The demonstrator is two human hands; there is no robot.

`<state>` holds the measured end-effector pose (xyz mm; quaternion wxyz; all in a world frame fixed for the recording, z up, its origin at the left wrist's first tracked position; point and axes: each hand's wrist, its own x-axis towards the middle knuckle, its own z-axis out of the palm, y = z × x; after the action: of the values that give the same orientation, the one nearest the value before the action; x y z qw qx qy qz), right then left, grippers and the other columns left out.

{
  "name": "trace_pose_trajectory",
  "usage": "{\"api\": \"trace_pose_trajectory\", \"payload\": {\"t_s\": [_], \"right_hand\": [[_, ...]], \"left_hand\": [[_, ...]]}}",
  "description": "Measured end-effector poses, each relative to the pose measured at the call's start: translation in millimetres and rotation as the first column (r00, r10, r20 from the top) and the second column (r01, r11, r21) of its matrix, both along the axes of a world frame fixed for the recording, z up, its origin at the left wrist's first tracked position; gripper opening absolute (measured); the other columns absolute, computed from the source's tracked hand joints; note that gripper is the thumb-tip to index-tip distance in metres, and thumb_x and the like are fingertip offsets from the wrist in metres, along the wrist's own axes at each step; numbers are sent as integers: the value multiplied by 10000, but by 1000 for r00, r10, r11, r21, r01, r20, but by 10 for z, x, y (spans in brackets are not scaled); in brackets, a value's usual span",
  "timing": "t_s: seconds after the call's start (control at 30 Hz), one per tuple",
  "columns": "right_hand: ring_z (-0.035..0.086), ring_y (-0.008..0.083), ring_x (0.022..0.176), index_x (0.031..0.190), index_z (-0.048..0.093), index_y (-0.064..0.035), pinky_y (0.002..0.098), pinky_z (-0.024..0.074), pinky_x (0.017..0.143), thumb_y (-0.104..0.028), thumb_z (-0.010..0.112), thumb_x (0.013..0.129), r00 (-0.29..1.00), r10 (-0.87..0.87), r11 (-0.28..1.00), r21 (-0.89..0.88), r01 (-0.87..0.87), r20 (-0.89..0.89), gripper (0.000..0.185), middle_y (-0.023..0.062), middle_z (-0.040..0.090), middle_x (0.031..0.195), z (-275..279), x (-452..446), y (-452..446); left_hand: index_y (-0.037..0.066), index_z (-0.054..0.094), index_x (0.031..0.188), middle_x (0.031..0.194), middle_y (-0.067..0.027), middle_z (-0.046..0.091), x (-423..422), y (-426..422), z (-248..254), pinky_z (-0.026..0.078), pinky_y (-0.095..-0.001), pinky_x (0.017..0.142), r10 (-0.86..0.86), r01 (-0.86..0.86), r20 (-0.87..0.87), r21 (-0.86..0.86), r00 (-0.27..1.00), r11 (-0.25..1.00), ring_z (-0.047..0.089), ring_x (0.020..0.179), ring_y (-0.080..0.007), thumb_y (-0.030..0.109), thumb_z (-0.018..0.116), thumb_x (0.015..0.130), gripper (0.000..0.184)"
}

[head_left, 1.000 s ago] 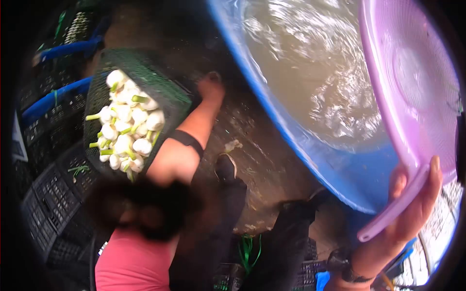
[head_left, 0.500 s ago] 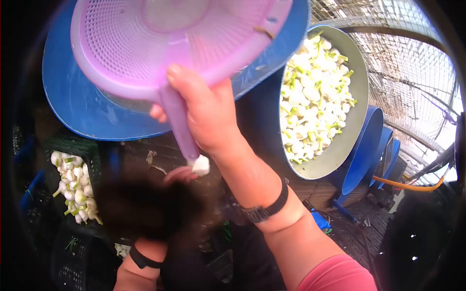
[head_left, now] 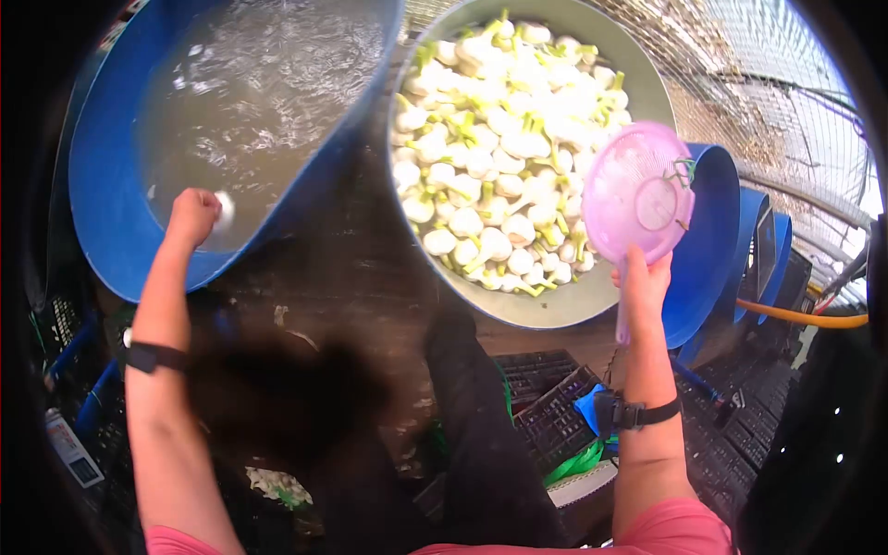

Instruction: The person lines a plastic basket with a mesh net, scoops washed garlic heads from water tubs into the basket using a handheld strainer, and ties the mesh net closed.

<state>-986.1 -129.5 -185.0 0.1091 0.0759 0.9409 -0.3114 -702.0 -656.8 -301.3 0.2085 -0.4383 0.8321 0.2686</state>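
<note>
My right hand (head_left: 647, 291) is closed round the handle of a pink plastic strainer (head_left: 615, 208), held tilted at the right rim of a tub (head_left: 518, 310) heaped with white garlic bulbs (head_left: 495, 166) that have short green stems. At the left, my left hand (head_left: 192, 218) reaches over a blue tub (head_left: 111, 185) of murky, rippling water (head_left: 268, 83). Its fingers are curled shut on a small white piece (head_left: 224, 213), which looks like a garlic bulb; the hand hides part of it.
More blue tubs (head_left: 708, 268) stand at the right, near an orange hose (head_left: 805, 316). Black crates (head_left: 555, 407) lie on the floor below. A dark blurred shape (head_left: 287, 393) covers part of the lower middle. Wire mesh (head_left: 740, 83) rises behind.
The strainer has swung from above the blue tub to the right, beside the garlic. My left hand has moved up over the water with the white piece. The view has shifted.
</note>
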Motion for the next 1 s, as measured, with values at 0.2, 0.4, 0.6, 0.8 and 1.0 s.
{"api": "trace_pose_trajectory", "payload": {"t_s": [0.2,0.4,0.6,0.8,1.0], "right_hand": [[578,482,902,1287,267,85,491,459,826,-148,559,770,990,75,794,594,-131,117,637,348,587,935,-365,-200,454],[633,423,752,1154,392,67,470,511,684,-158,567,765,974,165,902,375,-212,152,483,303,610,901,-1510,-766,1112],[535,190,400,1046,464,44,312,416,322,-142,571,763,858,-11,1000,0,13,514,355,148,573,684,-1668,-872,652],[522,198,399,886,519,47,314,422,333,-162,549,789,644,-92,948,-131,290,759,232,127,559,620,-1820,-589,753],[528,198,408,812,534,22,309,415,328,-180,549,824,477,-11,859,-235,454,879,203,122,559,581,-2018,-341,736]], "left_hand": [[-6,664,689,586,-153,621,50,42,-268,491,-332,581,-377,351,174,162,910,922,622,576,-206,60,612,722,90],[-31,663,909,812,-115,669,-423,140,-250,505,-278,637,-91,74,-216,-86,972,994,641,702,-169,4,564,801,151],[-57,584,1106,1067,-129,617,-885,949,1285,491,-270,867,243,-412,-802,-4,545,911,622,976,-176,36,483,932,222],[8,619,1065,1022,-130,642,-1216,2320,1307,511,-325,817,-275,197,-694,-193,665,961,641,895,-230,-10,488,905,207],[15,627,914,967,-172,592,-1609,2994,62,471,-356,840,-662,651,-367,-174,654,739,581,966,-325,-56,516,739,219]]}}
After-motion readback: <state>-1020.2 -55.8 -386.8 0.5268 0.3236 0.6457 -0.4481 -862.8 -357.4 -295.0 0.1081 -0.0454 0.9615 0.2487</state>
